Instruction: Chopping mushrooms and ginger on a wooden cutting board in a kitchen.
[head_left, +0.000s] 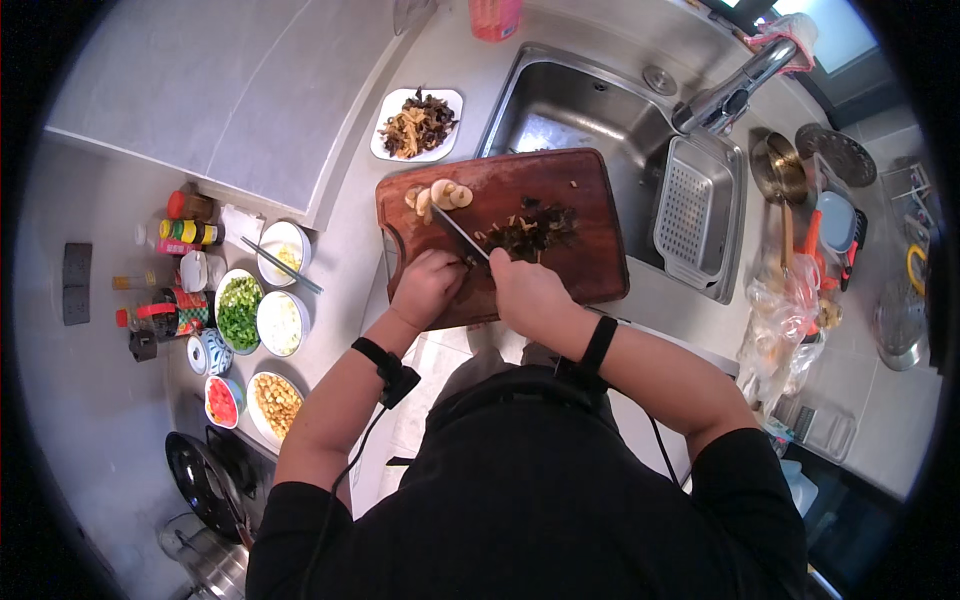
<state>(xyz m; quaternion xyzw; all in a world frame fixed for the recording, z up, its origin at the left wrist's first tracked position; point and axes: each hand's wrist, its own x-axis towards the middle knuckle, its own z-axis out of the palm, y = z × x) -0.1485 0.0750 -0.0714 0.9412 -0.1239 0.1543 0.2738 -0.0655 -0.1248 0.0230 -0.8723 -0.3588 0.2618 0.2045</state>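
Note:
A wooden cutting board lies across the counter and the sink's near edge. My right hand grips a kitchen knife, whose blade points up and left over the board. Beside the blade, my left hand rests on the board with curled fingers; a small dark piece shows near its fingertips, and whether it is held is unclear. Chopped dark pieces, perhaps wood ear mushroom, lie right of the blade with some pale bits. Pale round slices sit at the board's upper left.
Behind the board are a stainless steel sink and a white plate of dark and tan strips. Bowls of chopped greens, white pieces and peanut-like pieces stand left, near chopsticks. A colander sits right.

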